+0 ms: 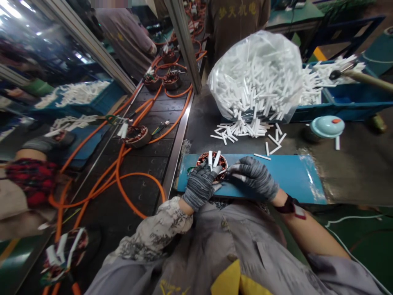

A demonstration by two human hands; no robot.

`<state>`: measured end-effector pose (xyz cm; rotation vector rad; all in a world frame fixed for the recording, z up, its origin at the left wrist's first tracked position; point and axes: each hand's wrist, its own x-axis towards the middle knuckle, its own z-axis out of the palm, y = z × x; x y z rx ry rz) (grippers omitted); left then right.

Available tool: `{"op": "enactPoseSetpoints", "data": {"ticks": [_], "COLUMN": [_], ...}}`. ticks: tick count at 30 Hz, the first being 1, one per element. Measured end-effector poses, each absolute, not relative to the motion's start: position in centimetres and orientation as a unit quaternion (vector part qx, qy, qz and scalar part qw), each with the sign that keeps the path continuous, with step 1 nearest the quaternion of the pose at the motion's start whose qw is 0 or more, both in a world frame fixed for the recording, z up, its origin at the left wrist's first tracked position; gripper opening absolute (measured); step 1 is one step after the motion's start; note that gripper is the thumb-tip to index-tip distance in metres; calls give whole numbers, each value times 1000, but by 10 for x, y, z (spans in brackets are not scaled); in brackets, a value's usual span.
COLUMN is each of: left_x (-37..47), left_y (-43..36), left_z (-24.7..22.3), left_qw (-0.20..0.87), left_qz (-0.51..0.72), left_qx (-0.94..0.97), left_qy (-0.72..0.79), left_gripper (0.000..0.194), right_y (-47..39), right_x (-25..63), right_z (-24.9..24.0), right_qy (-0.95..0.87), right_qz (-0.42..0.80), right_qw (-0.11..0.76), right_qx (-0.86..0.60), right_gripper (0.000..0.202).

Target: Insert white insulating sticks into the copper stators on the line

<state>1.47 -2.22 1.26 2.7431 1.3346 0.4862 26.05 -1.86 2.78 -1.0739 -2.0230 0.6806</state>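
Observation:
A motor stator (225, 159) with copper windings sits on a blue board (294, 174) in front of me. Two white sleeves (216, 159) stand up out of its windings. My left hand (200, 183), in a grey glove, curls round the stator's near left side and grips it. At the stator's right edge, my right hand (256, 175) is closed in a pinch, also gloved. Something thin and pale lies at its fingertips, too small to name. Loose white sleeves (242, 130) are scattered just beyond the board.
Behind the loose sleeves stands a clear bag (258, 69) full of them, beside blue bins (353, 100) and a light-blue lidded container (327, 128). On my left, a conveyor (147, 157) carries stators (136, 136) and orange cables (118, 162). Co-workers stand across and at left.

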Motion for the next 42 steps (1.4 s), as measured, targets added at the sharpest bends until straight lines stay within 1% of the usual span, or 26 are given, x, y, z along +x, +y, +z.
{"op": "enactPoseSetpoints", "data": {"ticks": [2,4,5,6,9,10,11,12,14,15,18,19,21,23,24,27,30,33,36,38,40,41,42], "left_x": [15,16,16,17,17,17,17,17,17,17,17,17,18,18,18,20,23,26,20,6,-16,-30,-45], "left_y": [-23,-25,-26,-27,-27,-27,-26,-25,-24,-24,-25,-26,-26,-25,-25,-22,-20,-19,-20,-24,-32,-38,-45], "left_z": [11,9,8,7,4,4,4,4,5,6,6,6,3,0,-1,0,5,11,22,35,52,61,70], "left_qw": [28,28,27,24,14,14,16,20,26,25,10,6,-3,-5,-1,25,49,93,174,273,392,439,464], "left_qz": [160,167,171,174,180,178,174,169,158,156,159,160,158,148,140,109,101,111,138,193,257,280,294], "left_qx": [884,882,880,880,880,882,885,888,894,897,902,904,905,904,904,900,890,877,843,789,707,663,627], "left_qy": [438,441,442,442,440,437,432,427,417,413,401,397,395,401,404,421,441,458,489,516,530,537,552], "left_gripper": [49,46,44,42,39,38,38,39,41,41,41,41,41,42,43,51,51,52,55,60,68,74,78], "right_y": [-16,-12,-9,-6,1,2,2,1,-4,-5,-7,-6,-5,-7,-9,-21,-33,-40,-43,-43,-43,-43,-44], "right_x": [255,251,249,248,246,246,246,246,248,249,247,245,238,232,232,244,266,277,276,275,276,276,276], "right_z": [33,36,36,35,27,23,21,20,23,26,32,32,26,15,10,-5,-19,-34,-43,-46,-48,-49,-50], "right_qy": [-844,-855,-848,-833,-747,-717,-695,-682,-671,-673,-711,-725,-743,-747,-749,-747,-721,-715,-743,-758,-766,-769,-771], "right_qz": [175,154,182,238,471,520,543,544,516,497,443,431,420,406,390,336,253,193,142,126,118,112,106], "right_qw": [286,226,211,203,174,175,189,213,270,291,297,288,269,274,284,324,362,355,333,331,336,338,339], "right_qx": [-420,-440,-450,-456,-436,-430,-432,-440,-459,-464,-459,-454,-447,-450,-454,-473,-534,-571,-562,-548,-535,-531,-529], "right_gripper": [34,37,39,42,63,67,68,64,44,37,33,36,52,57,54,36,41,46,51,52,50,50,49]}}
